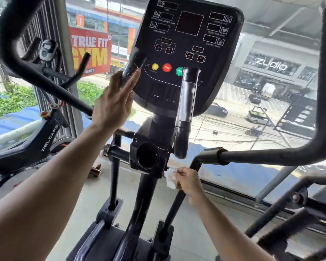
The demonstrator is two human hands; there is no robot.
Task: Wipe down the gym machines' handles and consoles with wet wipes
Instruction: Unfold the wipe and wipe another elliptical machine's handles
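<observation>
The left hand is raised with fingers straight and together, its fingertips lying against the left pulse-grip handle that stands in front of the console; it holds nothing. The right hand is low, beside the machine's central column, with fingers curled around a crumpled white wet wipe that protrudes to the left of the knuckles. The right pulse-grip handle, black with a shiny metal sleeve, stands upright between the two hands and overlaps the console's lower right edge. The console is a dark panel with unlit display windows and a row of yellow, red and green buttons near its lower edge. Long black moving handlebars sweep in from both sides of the frame. To the left stands a black exercise bike lettered WELCARE. The floor beneath the machine is pale grey. Directly behind the equipment, a full-height window overlooks a street with parked vehicles, a shopfront sign reading ZUDIO, and a red TRUE FIT GYM banner.
</observation>
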